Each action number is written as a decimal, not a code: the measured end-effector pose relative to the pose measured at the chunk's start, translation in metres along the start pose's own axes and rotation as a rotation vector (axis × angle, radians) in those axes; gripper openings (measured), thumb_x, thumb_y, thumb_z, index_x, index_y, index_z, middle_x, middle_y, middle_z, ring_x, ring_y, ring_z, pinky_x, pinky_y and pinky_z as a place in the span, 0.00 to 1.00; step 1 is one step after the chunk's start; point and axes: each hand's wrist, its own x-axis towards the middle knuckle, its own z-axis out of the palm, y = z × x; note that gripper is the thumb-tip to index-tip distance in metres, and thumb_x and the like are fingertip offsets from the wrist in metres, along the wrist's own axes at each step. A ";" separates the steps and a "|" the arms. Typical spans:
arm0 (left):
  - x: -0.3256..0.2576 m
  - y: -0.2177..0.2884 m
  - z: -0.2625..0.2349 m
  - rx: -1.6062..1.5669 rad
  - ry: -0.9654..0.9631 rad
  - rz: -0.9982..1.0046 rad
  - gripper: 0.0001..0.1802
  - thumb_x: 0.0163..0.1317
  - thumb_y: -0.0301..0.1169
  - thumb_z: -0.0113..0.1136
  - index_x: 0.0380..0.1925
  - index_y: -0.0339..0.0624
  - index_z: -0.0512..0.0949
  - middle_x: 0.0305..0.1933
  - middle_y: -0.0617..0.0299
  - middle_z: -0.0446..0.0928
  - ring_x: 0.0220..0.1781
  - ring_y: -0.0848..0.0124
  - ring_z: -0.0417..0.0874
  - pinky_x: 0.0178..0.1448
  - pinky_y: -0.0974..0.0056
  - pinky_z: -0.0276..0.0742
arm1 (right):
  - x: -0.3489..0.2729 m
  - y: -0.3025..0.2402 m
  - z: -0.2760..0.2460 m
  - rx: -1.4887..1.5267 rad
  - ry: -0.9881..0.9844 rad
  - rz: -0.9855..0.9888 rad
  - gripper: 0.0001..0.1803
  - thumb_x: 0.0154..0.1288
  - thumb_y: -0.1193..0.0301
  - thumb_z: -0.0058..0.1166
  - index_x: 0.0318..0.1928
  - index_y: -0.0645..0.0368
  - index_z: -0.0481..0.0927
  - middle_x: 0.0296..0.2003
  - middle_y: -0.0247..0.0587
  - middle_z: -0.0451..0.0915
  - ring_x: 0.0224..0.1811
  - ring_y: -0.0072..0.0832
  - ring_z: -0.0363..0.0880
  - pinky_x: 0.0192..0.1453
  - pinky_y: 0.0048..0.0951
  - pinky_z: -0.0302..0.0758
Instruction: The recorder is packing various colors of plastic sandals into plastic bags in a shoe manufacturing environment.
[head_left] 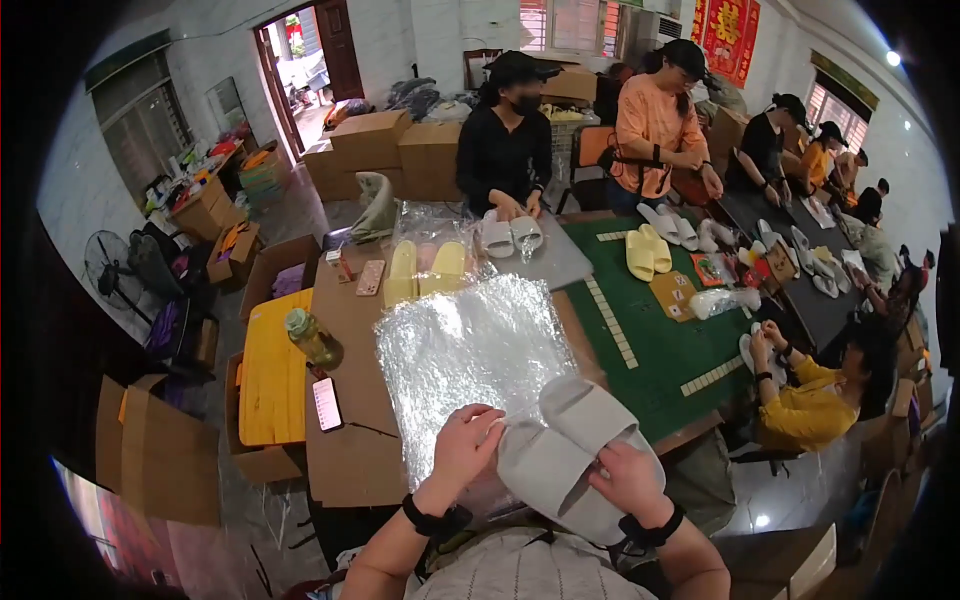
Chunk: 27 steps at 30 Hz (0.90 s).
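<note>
A pair of light grey slide sandals (545, 465) is held up side by side over the near edge of the table, in front of my body. My right hand (635, 480) is closed on the pair, its fingers at the opening behind the straps. My left hand (465, 445) has its fingertips pinched together against the left edge of the nearer sandal, near the toe. Just beyond the sandals lies a stack of shiny clear plastic bags (470, 345). Behind that stack, a pair of pale yellow slide sandals (447, 262) rests on clear plastic.
A green bottle (313, 338), a lit phone (327, 404) and a pink phone (370, 278) are on the table's left side. A yellow board (275, 370) lies on a carton beside it. Right is a green mat (640, 345) with tile rows; several people work around the tables.
</note>
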 end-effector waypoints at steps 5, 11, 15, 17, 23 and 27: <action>-0.002 0.016 0.000 0.001 0.035 0.130 0.11 0.64 0.33 0.63 0.44 0.46 0.87 0.53 0.56 0.82 0.55 0.52 0.81 0.58 0.54 0.78 | 0.004 -0.010 0.000 0.003 -0.040 -0.043 0.10 0.55 0.66 0.64 0.29 0.58 0.78 0.29 0.41 0.76 0.32 0.41 0.80 0.34 0.42 0.77; -0.004 0.039 0.002 -0.039 -0.031 0.303 0.10 0.64 0.29 0.62 0.44 0.43 0.86 0.59 0.55 0.81 0.64 0.49 0.77 0.67 0.53 0.73 | 0.029 -0.017 0.028 0.079 0.004 0.035 0.12 0.59 0.64 0.63 0.32 0.60 0.79 0.29 0.46 0.79 0.32 0.45 0.81 0.36 0.43 0.78; -0.004 0.052 -0.004 -0.086 -0.055 0.363 0.11 0.63 0.28 0.61 0.44 0.41 0.85 0.60 0.54 0.80 0.66 0.49 0.76 0.68 0.51 0.73 | 0.046 -0.028 0.055 0.040 -0.104 0.042 0.11 0.59 0.65 0.63 0.33 0.60 0.79 0.31 0.47 0.79 0.35 0.46 0.82 0.39 0.45 0.78; -0.009 0.055 -0.007 -0.107 -0.061 0.356 0.11 0.63 0.27 0.61 0.44 0.40 0.85 0.61 0.54 0.80 0.67 0.48 0.76 0.69 0.51 0.72 | 0.055 -0.022 0.075 -0.009 0.014 -0.079 0.11 0.59 0.66 0.62 0.37 0.60 0.79 0.35 0.47 0.79 0.40 0.45 0.82 0.42 0.45 0.78; -0.020 0.048 -0.018 -0.124 -0.068 0.362 0.13 0.63 0.25 0.61 0.47 0.40 0.85 0.61 0.56 0.80 0.67 0.49 0.76 0.70 0.52 0.71 | 0.107 -0.032 0.095 0.112 0.014 0.067 0.09 0.64 0.67 0.56 0.36 0.61 0.76 0.36 0.52 0.78 0.41 0.51 0.81 0.44 0.46 0.78; -0.024 0.043 -0.028 -0.108 -0.059 0.323 0.14 0.63 0.26 0.61 0.48 0.40 0.85 0.62 0.56 0.80 0.68 0.51 0.75 0.71 0.52 0.69 | 0.149 -0.049 0.114 0.097 0.078 0.155 0.13 0.69 0.64 0.55 0.34 0.63 0.75 0.35 0.55 0.78 0.38 0.53 0.81 0.42 0.46 0.79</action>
